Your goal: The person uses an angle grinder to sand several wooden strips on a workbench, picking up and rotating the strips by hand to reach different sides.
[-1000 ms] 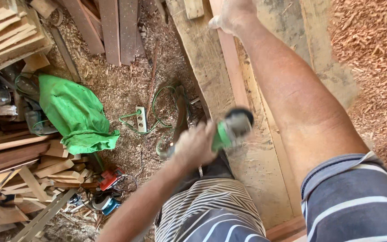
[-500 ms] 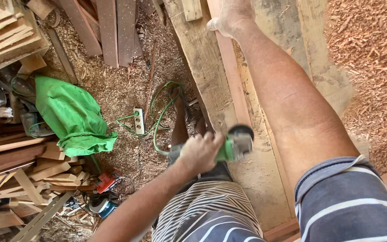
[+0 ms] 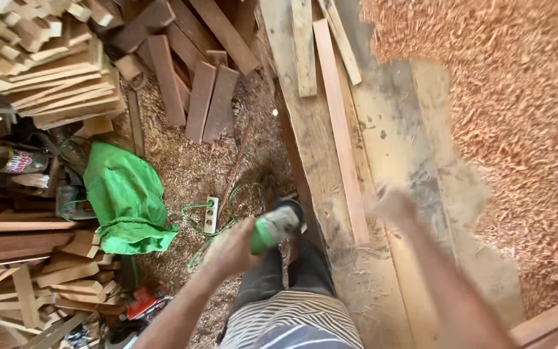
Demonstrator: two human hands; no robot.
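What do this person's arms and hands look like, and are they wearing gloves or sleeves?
No gloves: the left hand and the blurred right hand are bare, as are both forearms. No watch or rings can be made out. A striped shirt shows below.

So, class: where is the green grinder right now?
Head view, lower centre: the grinder is in the left hand, left of the workbench, above the sawdust floor.

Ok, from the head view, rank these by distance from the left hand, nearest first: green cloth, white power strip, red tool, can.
1. White power strip, on the sawdust just beyond the left hand.
2. Red tool, low and to its left.
3. Green cloth, farther left.
4. Can, far left by the stacked wood.
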